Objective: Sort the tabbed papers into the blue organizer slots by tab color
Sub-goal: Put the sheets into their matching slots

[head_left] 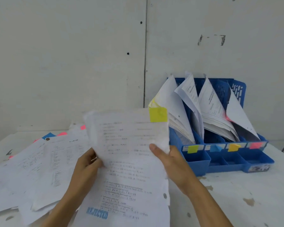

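I hold up a white printed paper (128, 161) with a yellow tab (158, 114) at its top right corner and a blue "REJECTED" stamp near the bottom. My left hand (87, 163) grips its left edge, and my right hand (169, 159) pinches its right edge. The blue organizer (226, 161) stands at the right against the wall, its slots holding leaning papers. Its front carries tab labels: yellow-green (193, 149), blue (215, 148), orange-yellow (234, 147) and pink (255, 145). The held paper is just left of the yellow-green slot.
A loose pile of tabbed papers (39, 164) with pink and blue tabs is spread over the left of the white table (246, 194). A white wall rises close behind. Small front trays of the organizer face me.
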